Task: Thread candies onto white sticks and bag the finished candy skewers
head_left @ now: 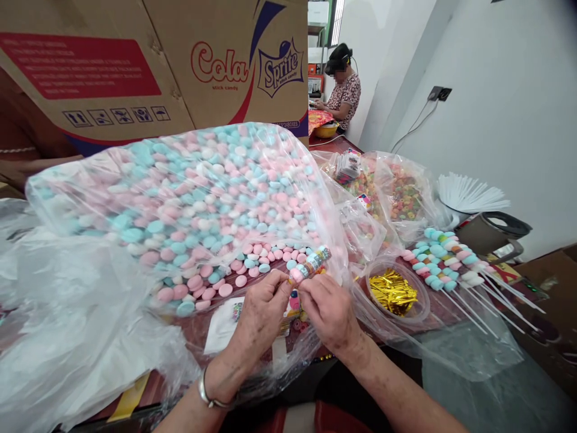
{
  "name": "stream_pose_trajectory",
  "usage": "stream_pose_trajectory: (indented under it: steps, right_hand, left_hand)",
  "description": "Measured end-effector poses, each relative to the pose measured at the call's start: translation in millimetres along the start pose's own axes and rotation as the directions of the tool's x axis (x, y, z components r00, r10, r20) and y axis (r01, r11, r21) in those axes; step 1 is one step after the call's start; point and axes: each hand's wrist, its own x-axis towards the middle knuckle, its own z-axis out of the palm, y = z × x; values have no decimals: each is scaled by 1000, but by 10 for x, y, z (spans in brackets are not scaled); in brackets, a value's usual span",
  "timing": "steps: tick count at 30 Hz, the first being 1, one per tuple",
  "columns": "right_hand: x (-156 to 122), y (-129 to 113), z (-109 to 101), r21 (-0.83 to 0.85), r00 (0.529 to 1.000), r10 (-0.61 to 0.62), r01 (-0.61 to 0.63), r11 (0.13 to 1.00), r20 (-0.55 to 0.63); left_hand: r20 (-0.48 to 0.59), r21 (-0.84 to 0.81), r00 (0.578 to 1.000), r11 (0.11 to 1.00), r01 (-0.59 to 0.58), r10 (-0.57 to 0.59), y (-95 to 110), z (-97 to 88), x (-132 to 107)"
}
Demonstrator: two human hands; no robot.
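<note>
A candy skewer (311, 264) in a printed see-through wrapper points away from me, tilted up to the right. At its near end, my left hand (259, 313) is closed in a pinch, with a metal bangle on the wrist. My right hand (331, 310) pinches the same end from the other side. What lies between the fingertips is mostly hidden. Just beyond both hands, pink, blue and white candies (216, 282) spill from a large plastic bag (216, 192). White printed wrappers (222, 328) lie beside my left wrist. Gold twist ties (393, 291) fill a round tub to the right.
Finished-looking candy skewers (444, 258) on white sticks are piled at right, near a grey jug (491, 234) and a bundle of white sticks (471, 192). A bag of gummy rings (406, 186) stands behind. A cardboard box (180, 114) blocks the back; another person (345, 96) sits beyond.
</note>
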Motion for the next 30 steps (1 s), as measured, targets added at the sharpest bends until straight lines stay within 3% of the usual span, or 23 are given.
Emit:
stream_pose_trajectory:
  steps: [2,4,6,8,10,13,17,25,28,30]
  right_hand:
    - [9,31,-71,-286,945,-327,321,903,26]
    - [53,57,-167,-380,836,-533,538,753,128]
    - [129,62,-271,-362,730,-634,680,638,254]
    - [219,40,-360,-320,644,-657,765,559,392]
    - [300,-4,-424,-314,599,-629,799,513,495]
    - [379,-87,-478,-366,626,-564,777,513,539]
    - [411,-195,-499,-441,694,-508,718,538,511]
    - [434,-351,-461,-577,769,-436,640,508,468]
    - [472,-335,-435,-589,792,-432,609,531,430]
    - [514,-301,-415,-575,823,-434,567,590,366]
  left_hand:
    - [75,8,997,1000,17,-18,44,-45,70]
    - [161,36,986,999,38,-43,85,-85,138]
    - [257,71,964,996,53,-69,110,-115,194]
    - [334,118,940,992,34,-72,131,-138,232]
    - [367,163,928,987,2,-63,167,-158,257]
    - [370,188,928,982,-32,-41,259,-193,280]
    - [385,215,922,975,-48,-40,377,-237,303]
    - [383,302,924,946,-119,-6,457,-277,280]
    - [369,340,918,898,-278,144,397,-251,251]
    - [308,414,895,801,-432,324,298,-205,221]
